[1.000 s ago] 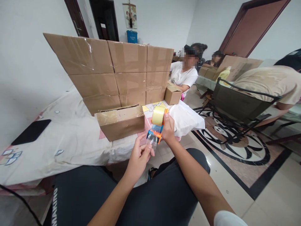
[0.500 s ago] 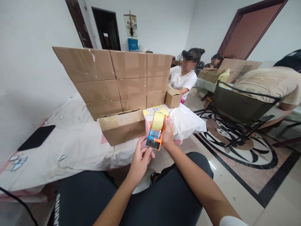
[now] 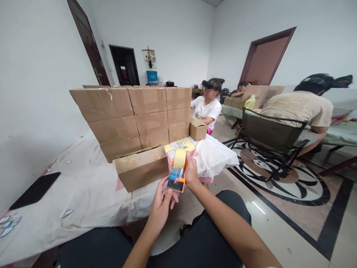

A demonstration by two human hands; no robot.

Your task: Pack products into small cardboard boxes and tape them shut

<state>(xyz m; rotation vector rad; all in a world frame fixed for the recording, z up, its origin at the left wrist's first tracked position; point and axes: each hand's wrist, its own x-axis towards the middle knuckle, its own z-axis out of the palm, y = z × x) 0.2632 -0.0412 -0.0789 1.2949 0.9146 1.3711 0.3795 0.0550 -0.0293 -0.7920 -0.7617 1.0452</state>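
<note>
In the head view, my right hand is wrapped round the side of an orange and blue tape dispenser with a yellowish roll of tape on top. My left hand is at the dispenser's lower end, thumb and fingers closed on the loose end of the clear tape. A cardboard box rests on the table just left of the dispenser, apart from both hands. Part of its upper side looks open, with worn tape along the left.
Stacked cardboard boxes stand behind. A smaller box sits at the table's far right corner. A dark flat pad lies on the cloth-covered table. A person in white is beyond; another bends near a chair.
The camera view has tilted up and turned right, so the scene sits lower and further left. Both hands stay at the tape dispenser, with little change in grip.
</note>
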